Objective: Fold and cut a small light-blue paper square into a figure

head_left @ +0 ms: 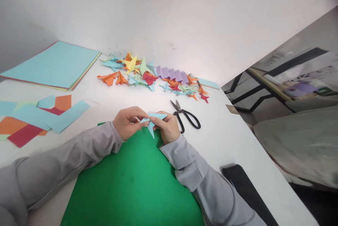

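Light-blue origami piece (pixel 151 128) is hovering near the green mat (pixel 129 183)'s far edge; my left grip (pixel 130 123) and right grip (pixel 169 127) are pinching it from both sides, presumably keeping its folds tight.

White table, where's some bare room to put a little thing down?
On the table, between the scissors and the black object. Another patch lies between the paper pieces and the folded shapes. It's crowded at the back, where folded shapes heap up, and far left, where paper pieces overlap.
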The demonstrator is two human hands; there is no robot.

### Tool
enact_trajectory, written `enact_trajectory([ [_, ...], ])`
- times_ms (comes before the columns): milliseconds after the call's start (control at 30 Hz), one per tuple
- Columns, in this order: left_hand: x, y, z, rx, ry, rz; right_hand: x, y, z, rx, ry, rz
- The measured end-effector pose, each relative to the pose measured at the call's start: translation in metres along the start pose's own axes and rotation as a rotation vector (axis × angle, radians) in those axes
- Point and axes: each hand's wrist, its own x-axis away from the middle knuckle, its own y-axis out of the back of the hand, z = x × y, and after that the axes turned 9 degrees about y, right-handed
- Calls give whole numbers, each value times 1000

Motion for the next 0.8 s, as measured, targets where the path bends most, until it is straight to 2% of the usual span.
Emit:
enact_trajectory([
  [133,-1,-1,1,62,24,-9,0,0,0,13,-1,9],
  [533,-7,-1,-6,201,280,-53,3,0,1,107,50,56],
  [800,-8,0,-6,251,303,-49,3,-1,2,84,37,79],
])
